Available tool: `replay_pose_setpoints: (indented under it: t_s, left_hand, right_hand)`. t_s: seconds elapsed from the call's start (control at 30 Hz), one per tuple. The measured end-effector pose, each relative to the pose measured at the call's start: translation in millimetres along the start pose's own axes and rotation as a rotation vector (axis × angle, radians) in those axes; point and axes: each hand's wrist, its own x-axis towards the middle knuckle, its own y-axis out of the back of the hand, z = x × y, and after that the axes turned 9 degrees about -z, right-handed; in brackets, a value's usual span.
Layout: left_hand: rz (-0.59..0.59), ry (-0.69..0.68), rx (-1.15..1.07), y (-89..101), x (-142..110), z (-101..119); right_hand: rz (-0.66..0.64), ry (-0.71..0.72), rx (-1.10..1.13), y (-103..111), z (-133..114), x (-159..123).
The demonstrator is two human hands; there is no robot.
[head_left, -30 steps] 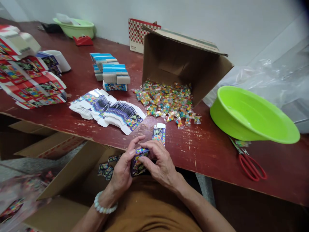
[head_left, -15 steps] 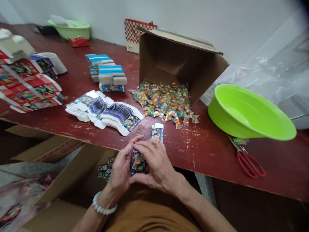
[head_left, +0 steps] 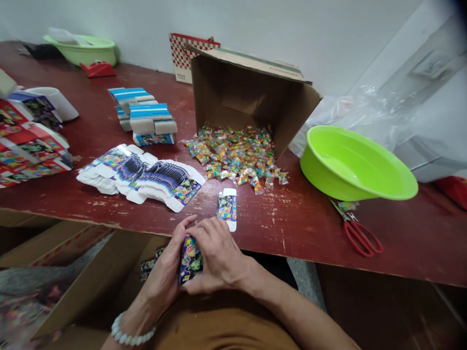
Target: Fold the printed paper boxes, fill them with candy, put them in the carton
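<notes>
Between my two hands is a small dark purple candy box (head_left: 191,260) with colourful print, held over the table's front edge. My left hand (head_left: 168,265) wraps its left side; my right hand (head_left: 221,255) covers the top and right side, fingers bent over the upper end. Just beyond my right fingers a flat, unfolded box (head_left: 226,206) lies on the table. Farther left is a fanned stack of flat purple boxes (head_left: 146,175). Behind, a heap of small clear candy packets (head_left: 233,153) spills from a cardboard box (head_left: 251,97) lying on its side.
On the right stand a bright green basin (head_left: 357,165) and red-handled scissors (head_left: 361,238). Blue-and-white bundles (head_left: 151,119) and red box stacks (head_left: 32,150) sit to the left. Below the edge of the red table (head_left: 280,228), an open carton (head_left: 91,277) holds several dark boxes.
The view has swung slightly right, so things on the table appear shifted left. My hands keep hold of the candy box, and more of the flat box shows beyond them.
</notes>
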Motion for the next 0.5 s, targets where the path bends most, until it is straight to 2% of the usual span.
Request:
replay_pose_setpoints:
  t_s: [0.13,0.2,0.27,0.3,0.37,0.4,0.43,0.5]
  left_hand:
    - [0.059,-0.026,0.163,31.0,-10.6,-1.3]
    - [0.11,-0.005,0.325,57.2,-16.6,2.4]
    - [0.321,-0.042,0.604,84.7,-21.1,6.9]
    - [0.421,-0.09,0.753,96.0,-22.6,8.6]
    - [0.505,-0.176,0.912,107.8,-24.4,9.0]
    - [0.468,-0.18,0.916,106.9,-24.8,7.6]
    - [0.378,-0.142,0.867,101.3,-24.7,5.1]
    - [0.083,0.036,0.653,79.3,-23.3,-1.5]
  right_hand:
    - [-0.042,0.031,-0.005,-4.2,13.4,-2.8]
    - [-0.045,-0.073,-0.062,-4.5,28.1,-12.0]
    - [-0.044,-0.211,-0.143,-6.6,44.1,-25.9]
    - [-0.027,-0.235,-0.178,-8.7,50.8,-33.5]
    - [0.055,-0.151,-0.213,-14.1,58.3,-46.9]
    - [0.111,-0.066,-0.203,-16.4,58.6,-51.7]
    - [0.171,0.02,-0.175,-17.9,56.7,-54.6]
    - [0.285,0.137,-0.09,-17.4,47.6,-54.9]
